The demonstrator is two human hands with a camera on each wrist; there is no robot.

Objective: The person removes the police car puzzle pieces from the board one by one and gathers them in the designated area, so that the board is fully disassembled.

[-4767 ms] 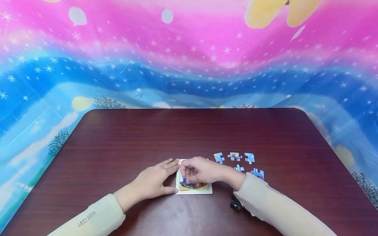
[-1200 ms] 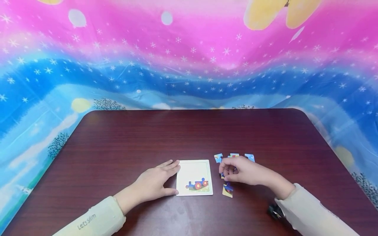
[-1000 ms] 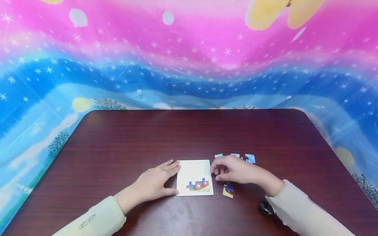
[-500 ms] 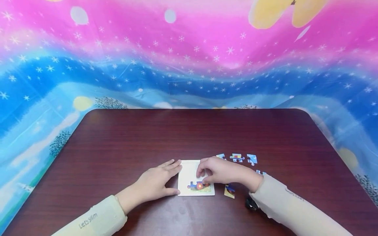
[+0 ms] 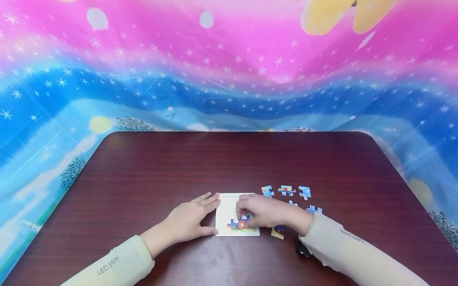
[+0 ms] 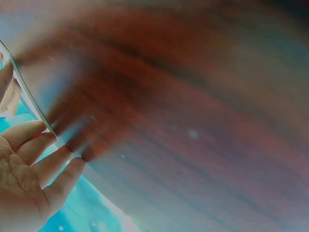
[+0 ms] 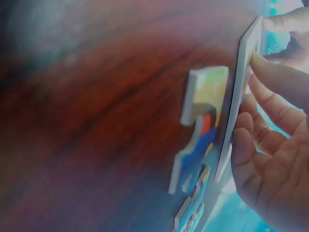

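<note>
My left hand lies with fingers stretched out against the left edge of the white puzzle board. In the left wrist view, the left fingertips touch the board's edge. My right hand is over the board's right half, thumb and forefinger pinching a small puzzle piece that they mostly hide. Pieces showing a blue train with a red wheel sit in the lower right of the board. The right wrist view shows the right thumb at the board's face.
Loose jigsaw pieces lie right of the board: a sky piece, a red and yellow piece, another sky piece and a blue one. One yellow-and-blue piece lies close to the board's lower right, partly under the right wrist.
My right hand has gone from the loose pieces leftward onto the board. Earlier, a piece at the board's lower left was there; it is gone from that spot. The left hand stays put.
</note>
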